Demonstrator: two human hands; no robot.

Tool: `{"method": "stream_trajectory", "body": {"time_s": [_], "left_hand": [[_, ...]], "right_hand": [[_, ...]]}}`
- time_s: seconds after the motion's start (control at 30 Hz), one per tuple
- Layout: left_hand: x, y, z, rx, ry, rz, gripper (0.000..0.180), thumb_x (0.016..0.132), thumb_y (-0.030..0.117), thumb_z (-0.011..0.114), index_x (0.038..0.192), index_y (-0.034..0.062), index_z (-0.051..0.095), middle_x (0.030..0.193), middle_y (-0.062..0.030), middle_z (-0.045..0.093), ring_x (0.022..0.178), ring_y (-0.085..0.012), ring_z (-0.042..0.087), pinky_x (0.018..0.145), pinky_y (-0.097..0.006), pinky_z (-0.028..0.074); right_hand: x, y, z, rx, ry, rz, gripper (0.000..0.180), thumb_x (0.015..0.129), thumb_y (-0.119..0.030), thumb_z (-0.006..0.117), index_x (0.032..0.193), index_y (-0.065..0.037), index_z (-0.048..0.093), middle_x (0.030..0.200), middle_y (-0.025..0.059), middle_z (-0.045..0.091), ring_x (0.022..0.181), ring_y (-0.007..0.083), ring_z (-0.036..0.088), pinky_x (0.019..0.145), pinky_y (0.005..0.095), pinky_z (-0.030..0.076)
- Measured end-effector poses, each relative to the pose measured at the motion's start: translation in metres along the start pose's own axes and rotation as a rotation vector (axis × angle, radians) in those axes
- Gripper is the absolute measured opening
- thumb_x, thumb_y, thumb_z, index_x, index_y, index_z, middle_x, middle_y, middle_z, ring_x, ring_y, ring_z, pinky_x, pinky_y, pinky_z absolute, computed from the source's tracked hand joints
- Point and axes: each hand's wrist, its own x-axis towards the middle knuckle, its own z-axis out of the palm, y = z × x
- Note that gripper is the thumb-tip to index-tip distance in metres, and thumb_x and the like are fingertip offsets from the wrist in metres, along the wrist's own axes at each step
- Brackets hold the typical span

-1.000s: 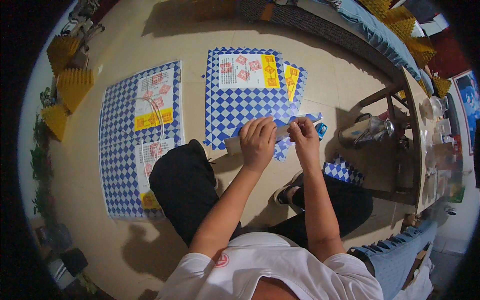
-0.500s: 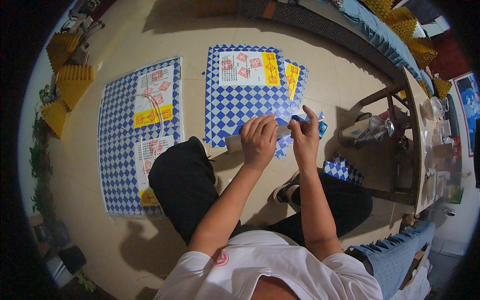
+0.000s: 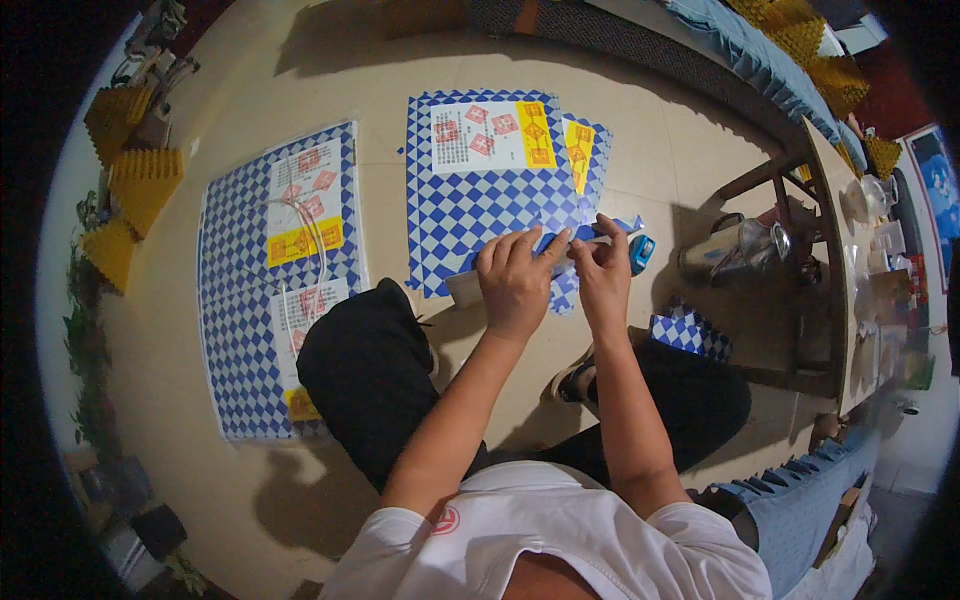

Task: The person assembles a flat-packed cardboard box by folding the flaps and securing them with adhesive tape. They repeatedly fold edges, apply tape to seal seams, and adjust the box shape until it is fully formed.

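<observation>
My left hand [image 3: 516,283] and my right hand [image 3: 602,282] are close together above the floor, fingertips nearly meeting. Both are closed in a pinch on a long narrow pale strip [image 3: 463,290]. One end of it sticks out to the left of my left hand. Beyond my right fingertips shows a bluish tip, perhaps the strip's other end. Under and beyond my hands lies a blue-and-white checkered sheet [image 3: 485,205] with a white and yellow label. A smaller checkered piece [image 3: 600,165] lies partly beneath its right side. Just right of my right hand sits a blue tape measure [image 3: 642,253].
A plastic-wrapped checkered panel [image 3: 235,330] lies on the left, a pale cord across it. At right are a metal kettle [image 3: 725,250], a wooden table [image 3: 832,270] and a checkered scrap [image 3: 690,333]. My knees flank the work, and a long bench [image 3: 600,50] runs behind.
My right fingers have closed down toward the left ones, the raised index finger lowering. The tape measure now shows more fully beside my right hand.
</observation>
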Motion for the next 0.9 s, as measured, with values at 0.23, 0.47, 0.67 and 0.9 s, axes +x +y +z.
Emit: {"method": "stream_trajectory", "body": {"time_s": [0.23, 0.47, 0.67, 0.9], "left_hand": [[0.003, 0.002, -0.001, 0.004, -0.014, -0.018, 0.031, 0.086, 0.012, 0.067, 0.114, 0.0227, 0.075, 0.109, -0.0052, 0.067, 0.103, -0.0233, 0.060, 0.096, -0.041, 0.038], [0.004, 0.002, -0.001, 0.005, -0.041, -0.025, 0.032, 0.085, 0.012, 0.068, 0.114, 0.0237, 0.075, 0.109, -0.0053, 0.067, 0.103, -0.0231, 0.060, 0.096, -0.042, 0.039], [0.004, 0.000, -0.004, -0.032, -0.066, -0.053, 0.033, 0.085, 0.008, 0.066, 0.113, 0.0217, 0.075, 0.110, -0.0057, 0.067, 0.104, -0.0241, 0.060, 0.096, -0.042, 0.040], [-0.009, -0.013, -0.013, 0.009, 0.047, -0.108, 0.029, 0.088, 0.012, 0.065, 0.115, 0.0196, 0.073, 0.117, -0.0011, 0.067, 0.115, -0.0244, 0.058, 0.107, -0.047, 0.033]], "right_hand": [[-0.003, -0.003, 0.000, -0.004, 0.004, 0.044, 0.057, 0.092, -0.004, 0.067, 0.143, -0.005, 0.043, 0.090, 0.0085, 0.063, 0.081, 0.0138, 0.063, 0.072, 0.0264, 0.051], [-0.003, 0.016, -0.001, -0.061, 0.029, -0.042, 0.063, 0.091, -0.011, 0.070, 0.147, -0.015, 0.043, 0.092, 0.0120, 0.070, 0.078, 0.0184, 0.069, 0.069, 0.0303, 0.054], [-0.010, 0.010, 0.002, -0.664, 0.062, -0.233, 0.064, 0.089, -0.026, 0.072, 0.146, -0.028, 0.045, 0.078, 0.0107, 0.071, 0.068, 0.0289, 0.071, 0.058, 0.0383, 0.053], [0.003, 0.014, -0.007, -0.653, -0.002, -0.273, 0.054, 0.084, -0.023, 0.077, 0.133, -0.021, 0.054, 0.087, 0.0075, 0.070, 0.077, 0.0252, 0.070, 0.067, 0.0373, 0.054]]}}
